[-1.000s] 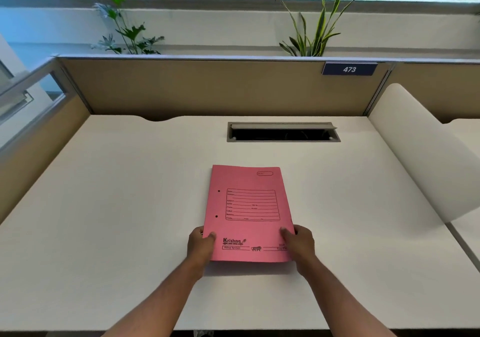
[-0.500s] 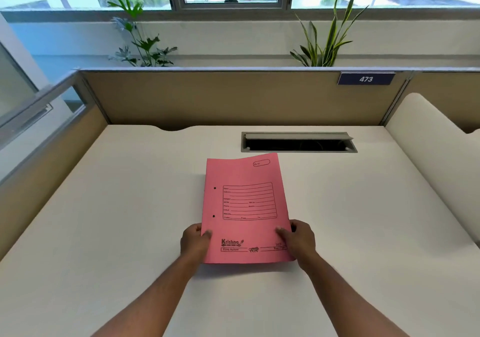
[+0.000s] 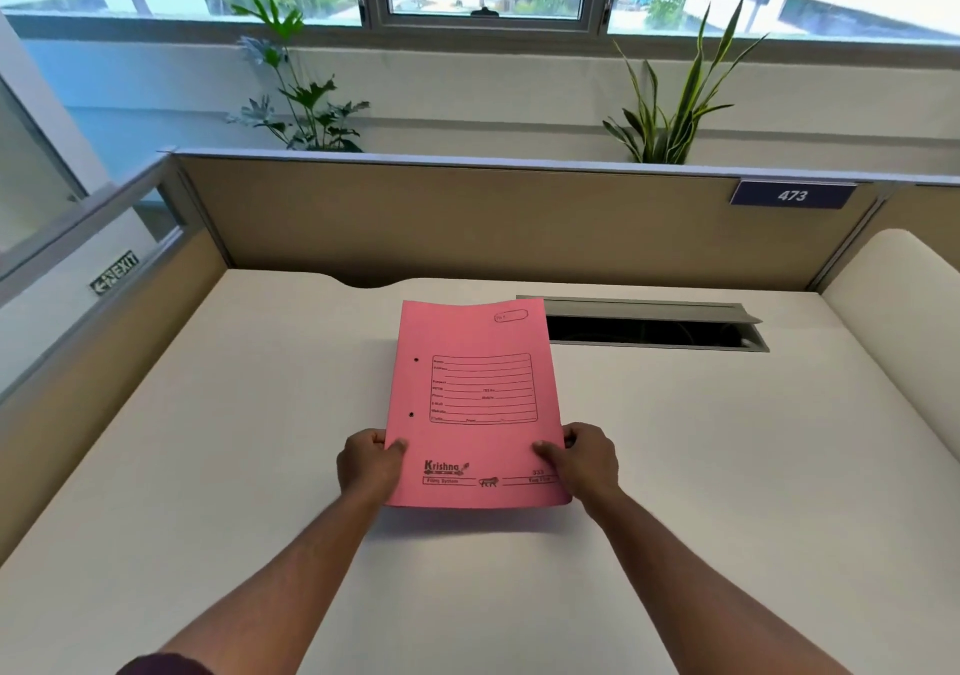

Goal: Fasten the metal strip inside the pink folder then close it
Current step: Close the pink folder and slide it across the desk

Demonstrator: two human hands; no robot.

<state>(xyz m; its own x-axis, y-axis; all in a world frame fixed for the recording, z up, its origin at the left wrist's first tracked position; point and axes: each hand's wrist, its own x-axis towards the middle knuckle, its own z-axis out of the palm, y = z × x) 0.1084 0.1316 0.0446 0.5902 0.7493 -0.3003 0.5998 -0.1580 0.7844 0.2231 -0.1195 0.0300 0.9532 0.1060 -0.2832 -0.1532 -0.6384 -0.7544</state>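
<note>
A closed pink folder (image 3: 475, 404) with a printed form on its cover and two punched holes near its left edge is held above the white desk (image 3: 208, 440), its far end tilted up. My left hand (image 3: 366, 466) pinches its lower left edge, thumb on the cover. At the lower right edge my right hand (image 3: 587, 461) grips it the same way. The metal strip is hidden inside the folder.
An open cable slot (image 3: 654, 331) is set into the desk behind the folder. Tan partition walls (image 3: 467, 222) with a "473" label (image 3: 792, 195) enclose the back and left. A white rounded divider (image 3: 898, 321) stands at the right. Plants sit beyond the partition.
Both hands have lifted the folder off the desk and tilted its far end upward. The view has also tipped up, showing more of the window.
</note>
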